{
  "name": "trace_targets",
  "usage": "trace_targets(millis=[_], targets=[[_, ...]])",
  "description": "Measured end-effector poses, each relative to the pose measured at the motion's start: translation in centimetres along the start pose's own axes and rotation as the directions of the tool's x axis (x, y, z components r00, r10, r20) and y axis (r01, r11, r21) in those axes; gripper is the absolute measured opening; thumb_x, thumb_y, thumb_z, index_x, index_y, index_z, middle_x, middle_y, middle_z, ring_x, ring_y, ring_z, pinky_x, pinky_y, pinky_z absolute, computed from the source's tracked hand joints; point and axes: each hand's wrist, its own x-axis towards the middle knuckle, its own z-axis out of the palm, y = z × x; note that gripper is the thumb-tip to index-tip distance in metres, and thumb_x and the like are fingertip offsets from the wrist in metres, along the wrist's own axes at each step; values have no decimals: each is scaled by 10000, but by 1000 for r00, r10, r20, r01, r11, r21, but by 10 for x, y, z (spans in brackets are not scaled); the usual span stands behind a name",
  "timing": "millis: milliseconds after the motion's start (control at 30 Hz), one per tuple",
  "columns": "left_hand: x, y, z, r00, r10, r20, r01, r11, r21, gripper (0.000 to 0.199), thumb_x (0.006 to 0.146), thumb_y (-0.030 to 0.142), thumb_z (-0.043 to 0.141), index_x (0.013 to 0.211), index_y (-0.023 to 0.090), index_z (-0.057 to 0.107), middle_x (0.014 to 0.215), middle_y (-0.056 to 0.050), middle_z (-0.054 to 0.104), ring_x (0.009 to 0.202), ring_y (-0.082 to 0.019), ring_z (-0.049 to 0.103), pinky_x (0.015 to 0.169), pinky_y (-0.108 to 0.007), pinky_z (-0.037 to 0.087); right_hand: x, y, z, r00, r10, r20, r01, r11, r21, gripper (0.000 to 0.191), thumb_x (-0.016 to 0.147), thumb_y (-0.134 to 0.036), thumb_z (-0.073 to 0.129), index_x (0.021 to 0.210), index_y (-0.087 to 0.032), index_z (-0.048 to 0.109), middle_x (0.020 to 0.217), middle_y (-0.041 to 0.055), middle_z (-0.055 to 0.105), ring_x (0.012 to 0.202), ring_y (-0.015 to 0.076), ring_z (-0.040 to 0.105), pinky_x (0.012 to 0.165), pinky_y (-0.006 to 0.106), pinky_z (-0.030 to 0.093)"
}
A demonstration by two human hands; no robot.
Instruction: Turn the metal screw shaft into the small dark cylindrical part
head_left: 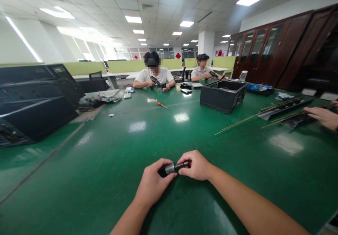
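In the head view, I saw that the left hand (153, 182) held the silver cylinder of a small metal part (170, 169), and the right hand (196, 166) pinched the ribbed rod at its other end. This part was over the green bench (105, 178); whether it touched, I could not tell. Farther away, an orange screwdriver (160, 104) lay left of a black case (214, 100).
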Motion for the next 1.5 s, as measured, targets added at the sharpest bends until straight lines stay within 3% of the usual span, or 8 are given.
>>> trace_targets(millis=[367,1500], targets=[[-4,0,6,993,107,-60,-107,994,-5,202,740,196,715,938,234,713,911,-18,736,841,-196,690,780,-290,543,-3,-8,-10,984,-146,106,156,984,-88,135,797,-241,701,882,-165,774,762,34,692,688,142,607,648,236,422],[-2,-5,5,994,66,-92,-66,998,3,190,718,298,752,902,252,744,882,-7,760,798,-219,718,747,-301,584,-3,-11,-10,989,-136,65,141,987,-77,129,807,-250,683,874,-180,768,771,31,707,679,145,613,654,236,437]])
